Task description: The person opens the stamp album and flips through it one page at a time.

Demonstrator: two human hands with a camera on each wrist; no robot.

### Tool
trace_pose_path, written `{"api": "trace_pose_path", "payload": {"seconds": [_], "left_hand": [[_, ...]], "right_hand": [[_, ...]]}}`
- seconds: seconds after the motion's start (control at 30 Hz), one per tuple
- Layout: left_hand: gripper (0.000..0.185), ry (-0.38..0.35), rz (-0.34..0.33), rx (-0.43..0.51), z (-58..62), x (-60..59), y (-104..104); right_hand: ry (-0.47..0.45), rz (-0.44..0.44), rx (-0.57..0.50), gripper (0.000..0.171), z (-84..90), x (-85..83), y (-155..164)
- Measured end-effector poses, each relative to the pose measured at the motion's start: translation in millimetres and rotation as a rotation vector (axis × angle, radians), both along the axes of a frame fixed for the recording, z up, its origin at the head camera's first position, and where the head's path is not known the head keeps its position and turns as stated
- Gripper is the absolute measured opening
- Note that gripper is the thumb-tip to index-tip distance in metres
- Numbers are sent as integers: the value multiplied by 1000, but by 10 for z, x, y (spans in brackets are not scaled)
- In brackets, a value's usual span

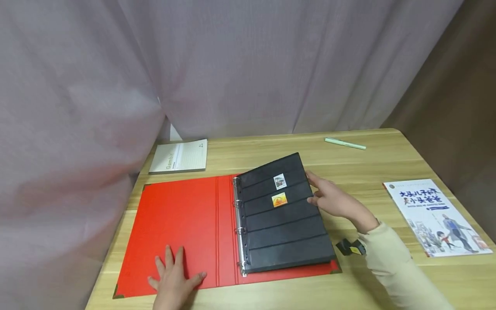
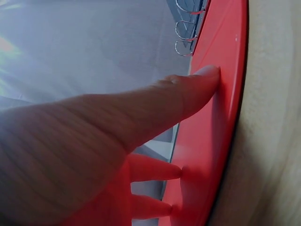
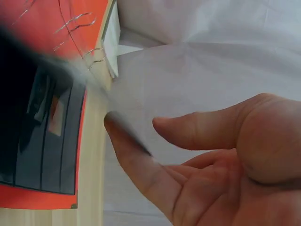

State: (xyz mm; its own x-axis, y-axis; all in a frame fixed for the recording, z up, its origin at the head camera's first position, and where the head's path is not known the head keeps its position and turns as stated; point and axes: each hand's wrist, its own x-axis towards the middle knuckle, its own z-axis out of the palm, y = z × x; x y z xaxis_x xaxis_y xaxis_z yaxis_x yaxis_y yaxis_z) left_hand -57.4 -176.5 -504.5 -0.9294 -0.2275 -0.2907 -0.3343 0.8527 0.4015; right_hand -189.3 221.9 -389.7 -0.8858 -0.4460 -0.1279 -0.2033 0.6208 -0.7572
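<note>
Pale curtains (image 1: 232, 64) back a wooden table (image 1: 387, 168); left hand (image 1: 174, 275) lies spread flat on the red binder (image 1: 174, 224), right hand (image 1: 333, 200) pinches a black page (image 1: 283, 219).

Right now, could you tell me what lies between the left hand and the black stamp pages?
In the head view, bare red cover, the binder's red spine and its metal rings lie between the left hand and the black pages.

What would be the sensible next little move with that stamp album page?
Probably lifting the black page a bit further and swinging it over the rings toward the red cover. The right hand already has its outer edge raised, and the left hand lies flat on the cover, steadying the album.
</note>
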Motion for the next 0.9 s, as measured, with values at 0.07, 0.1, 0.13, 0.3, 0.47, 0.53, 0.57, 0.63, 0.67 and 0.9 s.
{"api": "trace_pose_path", "payload": {"seconds": [0.07,0.1,0.13,0.3,0.47,0.53,0.57,0.63,0.67,0.9], "left_hand": [[107,-2,1,-1,-4,-3,8],[107,-4,3,-1,-4,-5,11],[107,-5,7,-1,-3,-9,14],[107,-27,26,-6,10,-23,30],[107,-43,31,-42,9,-17,56],[106,-38,24,-53,8,-14,69],[105,-30,18,-51,10,-12,73],[101,-5,-1,-37,13,-11,78],[98,8,-11,-27,16,-12,79],[87,65,-50,1,34,4,75]], "right_hand": [[-29,7,-9,82,42,30,10],[-46,6,-16,83,60,42,10],[-58,5,-25,85,78,56,7],[-90,-20,-53,87,143,117,-37],[-53,-26,-62,83,204,146,-106],[-36,-20,-75,82,237,152,-135],[-33,-20,-83,83,258,155,-151],[-25,-16,-109,82,307,158,-192],[-20,-15,-120,82,333,159,-216],[26,-8,-155,79,511,167,-392]]}}
